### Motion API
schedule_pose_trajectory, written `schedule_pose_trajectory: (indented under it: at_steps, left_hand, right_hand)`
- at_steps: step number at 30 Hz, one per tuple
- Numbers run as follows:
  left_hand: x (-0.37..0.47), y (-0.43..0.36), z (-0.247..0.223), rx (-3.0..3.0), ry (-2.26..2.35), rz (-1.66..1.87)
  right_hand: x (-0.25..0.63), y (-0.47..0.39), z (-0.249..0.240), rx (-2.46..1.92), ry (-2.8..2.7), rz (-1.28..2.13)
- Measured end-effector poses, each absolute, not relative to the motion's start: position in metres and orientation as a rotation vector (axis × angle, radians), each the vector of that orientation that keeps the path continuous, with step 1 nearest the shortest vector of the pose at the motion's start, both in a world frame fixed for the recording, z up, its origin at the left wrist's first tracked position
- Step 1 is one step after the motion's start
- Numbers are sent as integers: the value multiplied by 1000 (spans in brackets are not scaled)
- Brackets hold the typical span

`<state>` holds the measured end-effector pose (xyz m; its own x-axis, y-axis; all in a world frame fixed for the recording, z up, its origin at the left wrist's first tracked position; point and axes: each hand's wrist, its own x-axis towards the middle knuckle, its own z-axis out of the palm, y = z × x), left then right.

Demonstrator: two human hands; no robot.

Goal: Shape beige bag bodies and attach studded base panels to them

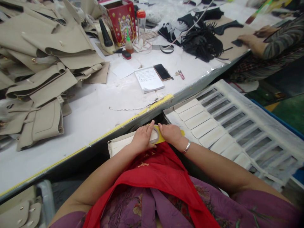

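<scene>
In the head view my left hand (142, 137) lies over one end of a long cream leather-like piece (118, 144), fingers across its top and thumb apart on the near side. My right hand (171, 134) is closed around a flat yellow object (160, 136), whose kind I cannot make out. A pale rounded end shows between the two hands, against the yellow. Both hands are close together above the red apron (142, 177), just in front of the table's edge. My right fingers hide much of the yellow object.
Beige leather-like bag parts (54, 50) are heaped on the left of the white table (90, 101). A notepad (149, 79), phone (163, 72) and pink snips (181, 74) lie ahead. To the right, cream pieces (205, 123) line a slotted rack (247, 123). A co-worker's hands (257, 39) are at far right.
</scene>
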<state>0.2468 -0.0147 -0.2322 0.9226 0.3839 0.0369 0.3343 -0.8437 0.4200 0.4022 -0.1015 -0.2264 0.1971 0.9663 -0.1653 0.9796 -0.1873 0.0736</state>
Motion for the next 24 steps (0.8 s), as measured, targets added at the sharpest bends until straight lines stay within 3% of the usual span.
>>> schedule_pose_trajectory:
  at_steps: [14,20,24]
  left_hand:
    - [200,-18,-203,2441,875,134]
    - [91,11,-225,1781,1146,729]
    - [71,5,-263,1159,1089,865]
  right_hand:
    - [391,-81,-198,2093,1974,-56]
    - [380,-56,-176,2202,2016,139]
    - [339,-5,-180,2021,2209,24]
